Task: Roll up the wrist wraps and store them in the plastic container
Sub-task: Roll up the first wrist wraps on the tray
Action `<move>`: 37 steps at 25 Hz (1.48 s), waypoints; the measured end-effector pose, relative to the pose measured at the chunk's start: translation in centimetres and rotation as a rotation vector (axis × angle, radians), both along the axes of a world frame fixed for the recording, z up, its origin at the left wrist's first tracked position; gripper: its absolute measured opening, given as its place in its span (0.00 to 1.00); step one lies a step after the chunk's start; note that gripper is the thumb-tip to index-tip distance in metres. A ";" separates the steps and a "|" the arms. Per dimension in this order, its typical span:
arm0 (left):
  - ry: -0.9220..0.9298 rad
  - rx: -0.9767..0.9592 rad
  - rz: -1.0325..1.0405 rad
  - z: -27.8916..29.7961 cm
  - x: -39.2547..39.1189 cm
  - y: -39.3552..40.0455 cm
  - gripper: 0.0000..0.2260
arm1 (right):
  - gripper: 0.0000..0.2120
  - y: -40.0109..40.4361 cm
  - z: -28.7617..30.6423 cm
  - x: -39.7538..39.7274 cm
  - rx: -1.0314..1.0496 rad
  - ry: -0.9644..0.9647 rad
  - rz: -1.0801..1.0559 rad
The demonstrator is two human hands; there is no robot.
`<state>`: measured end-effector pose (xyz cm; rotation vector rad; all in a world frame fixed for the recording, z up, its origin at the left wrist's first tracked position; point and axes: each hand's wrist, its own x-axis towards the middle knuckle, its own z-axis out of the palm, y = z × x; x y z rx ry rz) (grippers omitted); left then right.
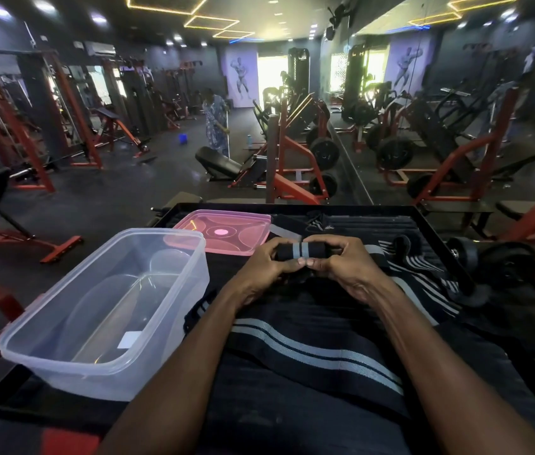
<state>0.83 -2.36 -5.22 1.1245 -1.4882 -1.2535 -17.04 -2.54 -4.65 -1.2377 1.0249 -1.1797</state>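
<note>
While both hands work at the middle of the black tray (pixel 430 224), gym machines in red and black fill the room behind it, and a mirror wall on the right doubles them. One person stands far back on the floor, near a small blue bucket (pixel 182 138). One pink lid (pixel 223 232) lies flat at the tray's far edge, just behind the box (pixel 105 310), which is clear plastic, stands at the left of the tray and holds nothing that I can see.

The left hand (pixel 264 270) and the right hand (pixel 338 267) both curl around one roll (pixel 302 251), a black wrap with two grey stripes; fingers reach over its far side and the thumbs meet under it at the near side. The roll's ends are covered by the fingers.

One long unrolled wrap (pixel 312 351) runs from the hands toward the camera, between the forearms, which hide part of it. More striped wraps (pixel 424 274) lie in a heap to the right; I cannot count them, since dark cloth on the dark tray is hard to separate. One more dark piece (pixel 320 223) lies at the far edge, unclear. Weight plates (pixel 507 267) sit just beyond the tray's right rim.
</note>
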 end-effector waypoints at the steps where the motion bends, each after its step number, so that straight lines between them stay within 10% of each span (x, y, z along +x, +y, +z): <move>1: 0.029 0.028 0.006 -0.1 0.0 0.0 0.10 | 0.20 -0.1 -0.1 0.1 -0.009 0.016 0.006; 13: -0.073 -0.119 0.106 1.0 1.0 0.7 0.19 | 0.14 0.5 0.2 1.3 0.204 -0.039 0.174; 21: -0.511 -0.102 0.088 2.3 3.0 2.5 0.26 | 0.19 1.4 0.4 2.4 -0.031 0.156 0.140; 25: -0.498 -0.197 0.242 1.7 3.3 4.0 0.27 | 0.11 1.2 0.1 3.6 0.015 0.095 0.101; 29: -0.416 -0.105 0.176 0.4 3.7 5.8 0.25 | 0.31 1.2 -0.8 4.5 -0.062 0.290 0.061; 32: -0.459 -0.083 0.191 0.4 4.5 6.2 0.24 | 0.18 1.9 -0.2 4.6 -0.078 0.301 0.111; 37: -0.369 -0.177 0.364 -0.2 3.5 7.4 0.27 | 0.30 2.7 -0.3 7.4 -0.043 0.203 0.093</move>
